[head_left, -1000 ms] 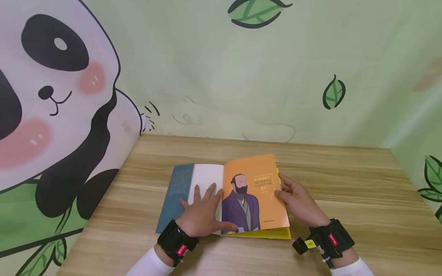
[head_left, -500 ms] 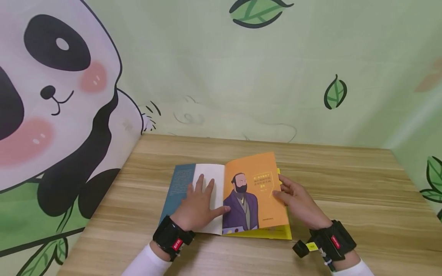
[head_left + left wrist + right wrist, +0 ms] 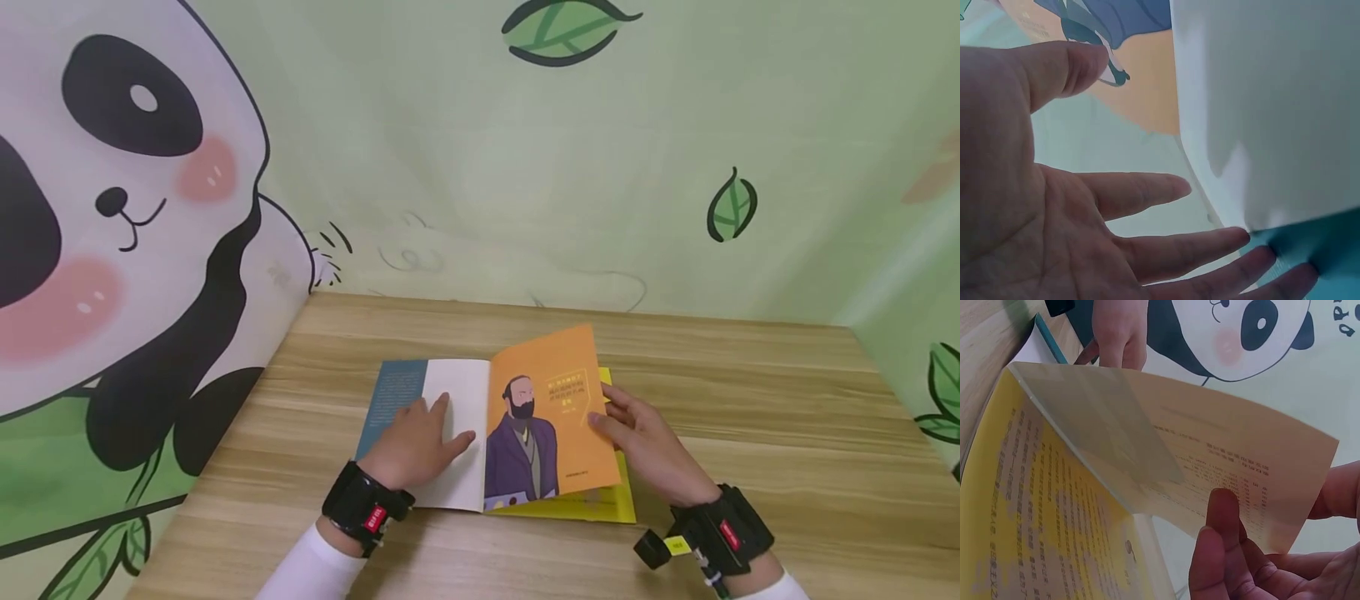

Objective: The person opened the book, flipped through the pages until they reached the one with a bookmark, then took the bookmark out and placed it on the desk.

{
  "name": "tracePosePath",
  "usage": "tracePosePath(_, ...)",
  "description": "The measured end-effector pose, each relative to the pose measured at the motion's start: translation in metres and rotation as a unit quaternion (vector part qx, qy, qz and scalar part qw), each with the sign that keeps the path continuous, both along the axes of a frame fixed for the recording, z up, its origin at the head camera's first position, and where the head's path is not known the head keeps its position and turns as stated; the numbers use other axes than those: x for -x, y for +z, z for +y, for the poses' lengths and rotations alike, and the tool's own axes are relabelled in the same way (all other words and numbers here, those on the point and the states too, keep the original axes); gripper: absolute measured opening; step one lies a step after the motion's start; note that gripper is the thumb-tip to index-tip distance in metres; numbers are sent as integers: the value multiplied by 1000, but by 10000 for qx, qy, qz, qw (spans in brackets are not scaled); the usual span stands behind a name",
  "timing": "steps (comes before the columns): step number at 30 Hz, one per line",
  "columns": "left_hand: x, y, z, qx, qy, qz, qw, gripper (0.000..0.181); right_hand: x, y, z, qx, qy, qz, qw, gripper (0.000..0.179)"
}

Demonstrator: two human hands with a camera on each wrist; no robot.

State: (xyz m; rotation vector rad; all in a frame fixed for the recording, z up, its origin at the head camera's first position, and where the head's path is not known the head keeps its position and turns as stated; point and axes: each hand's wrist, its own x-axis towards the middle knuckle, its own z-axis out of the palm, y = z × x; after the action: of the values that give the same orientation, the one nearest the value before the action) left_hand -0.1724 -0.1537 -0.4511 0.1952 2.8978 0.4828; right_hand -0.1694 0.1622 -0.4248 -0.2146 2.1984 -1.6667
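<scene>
An open book lies on the wooden table, its blue cover flap point(image 3: 397, 385) and white page point(image 3: 463, 487) on the left. My left hand point(image 3: 408, 446) is over these two, thumb and fingers spread; in the left wrist view the fingertips reach the blue flap point(image 3: 1335, 244). The orange page point(image 3: 585, 450), printed with a bearded figure in a purple coat, is lifted at its right edge. My right hand point(image 3: 654, 442) pinches that edge between thumb and fingers. Beneath it shows a yellow page point(image 3: 617, 504); the right wrist view shows its printed text point(image 3: 1047, 506).
The wooden table point(image 3: 772, 467) extends around the book. A green backdrop point(image 3: 450, 150) with a panda drawing point(image 3: 157, 225) and leaves stands behind and beside it. Black camera straps point(image 3: 723, 529) circle both wrists.
My left hand has slid left, off the orange page and the inner fold, onto the white page and blue flap. The right hand has raised the orange page's edge a little further.
</scene>
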Motion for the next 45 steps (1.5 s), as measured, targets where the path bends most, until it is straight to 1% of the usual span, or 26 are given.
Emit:
tracePosePath(3, 2, -1, -3, -46, -35, 5, 10000, 79, -1, 0, -1, 19, 4, 18, 10000, 68)
tracePosePath(7, 4, 0, -7, -248, -59, -25, 9997, 77, -2, 0, -3, 102, -21, 23, 9999, 65)
tracePosePath(10, 6, 2, -9, -410, -19, -99, 9991, 77, -3, -1, -4, 205, -46, 79, 9997, 64)
tracePosePath(14, 8, 2, -12, -534, 39, -183, 9984, 76, -5, 0, -7, 305, -87, 256, 9992, 65)
tracePosePath(17, 10, 2, -15, -660, 39, -211, 9976, 75, -6, 2, -10, 365, -154, 350, 9986, 62)
tracePosePath(23, 15, 2, -22, -951, 71, -332, 9949, 73, -8, 6, -20, 523, -237, 425, 9974, 60)
tracePosePath(25, 16, 4, -25, -1082, 54, -343, 9935, 75, -8, 7, -24, 519, -270, 414, 9974, 60)
tracePosePath(28, 17, 6, -28, -1309, 82, -374, 9907, 82, -9, 9, -29, 504, -315, 359, 9976, 60)
tracePosePath(32, 20, 5, -32, -1586, 196, -458, 9861, 94, -9, 10, -34, 603, -238, 345, 9973, 60)
tracePosePath(35, 22, 5, -34, -1717, 244, -496, 9836, 98, -8, 9, -39, 725, -122, 372, 9966, 59)
tracePosePath(41, 22, 7, -35, -1946, 236, -528, 9792, 94, -7, 7, -48, 710, 35, 419, 9966, 59)
tracePosePath(45, 22, 9, -35, -2160, 163, -530, 9748, 89, -6, 4, -51, 704, 162, 494, 9962, 60)
